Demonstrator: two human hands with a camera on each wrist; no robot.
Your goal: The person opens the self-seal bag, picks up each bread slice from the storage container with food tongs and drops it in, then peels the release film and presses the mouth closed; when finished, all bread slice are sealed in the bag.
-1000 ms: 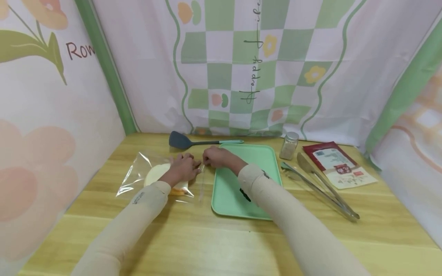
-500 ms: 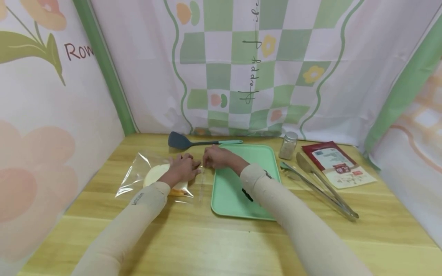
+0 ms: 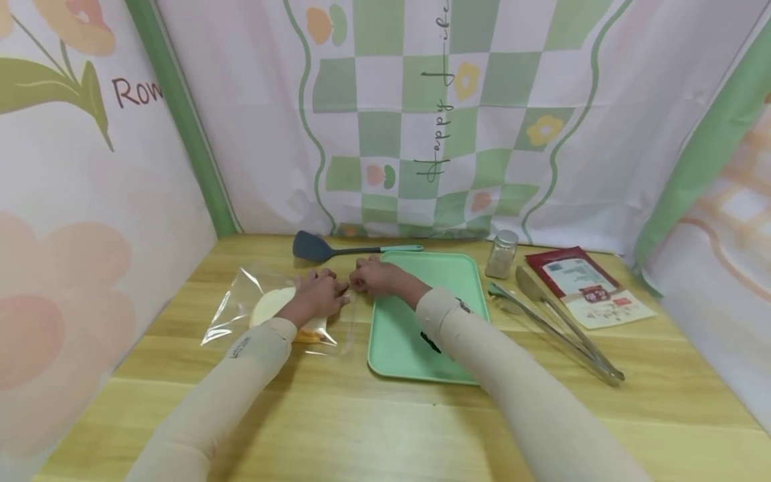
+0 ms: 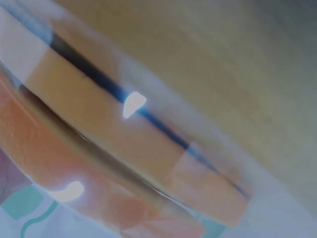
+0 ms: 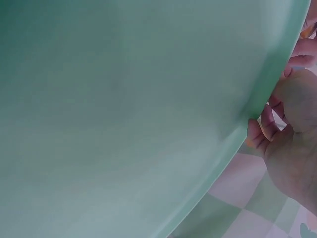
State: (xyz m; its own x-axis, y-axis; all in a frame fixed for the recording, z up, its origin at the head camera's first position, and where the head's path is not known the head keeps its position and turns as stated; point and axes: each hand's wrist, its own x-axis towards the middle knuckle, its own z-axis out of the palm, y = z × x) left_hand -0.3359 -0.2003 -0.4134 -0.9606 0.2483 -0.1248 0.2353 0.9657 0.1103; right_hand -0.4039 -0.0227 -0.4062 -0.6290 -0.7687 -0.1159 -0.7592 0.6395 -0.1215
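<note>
Clear bag (image 3: 224,314) lies under left fingers (image 3: 330,284), edge at right fingers (image 3: 361,276).

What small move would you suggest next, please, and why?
Perhaps slide the right hand along the right edge of the clear plastic bag: the left hand holds it there, and pale, round-edged food lies inside.

A dark spatula (image 3: 322,250) lies near the curtain (image 3: 385,127), well apart from a jar (image 3: 501,257), metal tongs (image 3: 538,292) and packet (image 3: 587,286).

Head camera facing forward-down, 2 wrist close-ups, head and left sharing clear bag (image 3: 231,313)
</note>
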